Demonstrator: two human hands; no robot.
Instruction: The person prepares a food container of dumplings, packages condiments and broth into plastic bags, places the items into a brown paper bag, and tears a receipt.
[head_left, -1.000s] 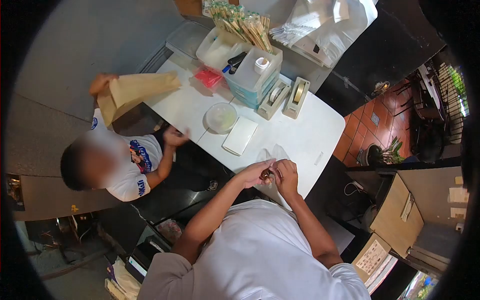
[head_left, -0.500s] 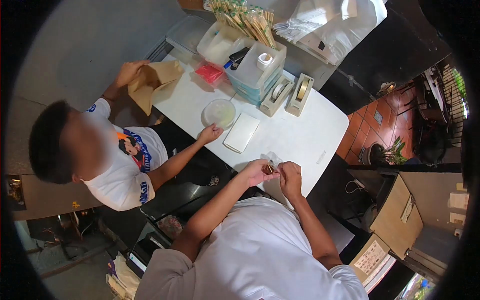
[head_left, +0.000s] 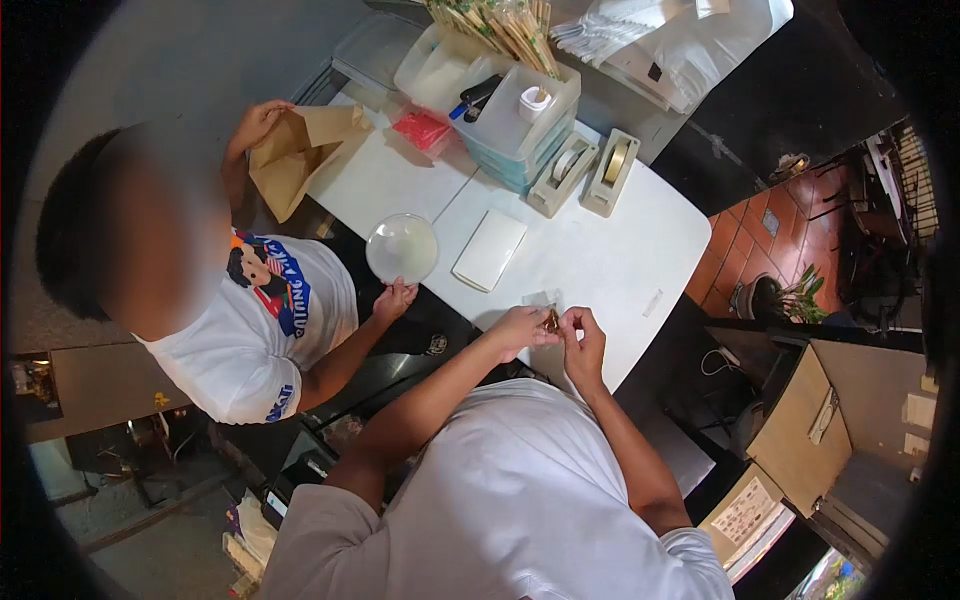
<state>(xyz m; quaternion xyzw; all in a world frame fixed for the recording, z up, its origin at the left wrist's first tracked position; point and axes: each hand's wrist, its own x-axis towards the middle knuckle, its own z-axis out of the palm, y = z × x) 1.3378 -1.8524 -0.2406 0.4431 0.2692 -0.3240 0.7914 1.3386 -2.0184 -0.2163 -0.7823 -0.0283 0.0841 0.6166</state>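
Observation:
Over the near edge of the white table, my left hand [head_left: 519, 333] is closed around a small clear plastic bag [head_left: 551, 318] with something dark brown and shiny in it. Close against it on the right, my right hand [head_left: 584, 348] pinches at the bag's edge with thumb and forefinger. The exact contents are too small to make out. Just beyond my hands lies a white rectangular box [head_left: 490, 250], flat on the table.
At the left a co-worker holds a round clear-lidded container [head_left: 402, 249] and a brown paper bag [head_left: 290, 165]. Two tape dispensers [head_left: 610, 178] stand beside a plastic drawer unit [head_left: 515, 150]. Bundled chopsticks [head_left: 500, 30], a red packet [head_left: 422, 132] and the white table [head_left: 640, 260] are also in view.
The co-worker has lifted the round container off the table and drawn it left toward the body. My hands stay together at the small bag, shifting only slightly.

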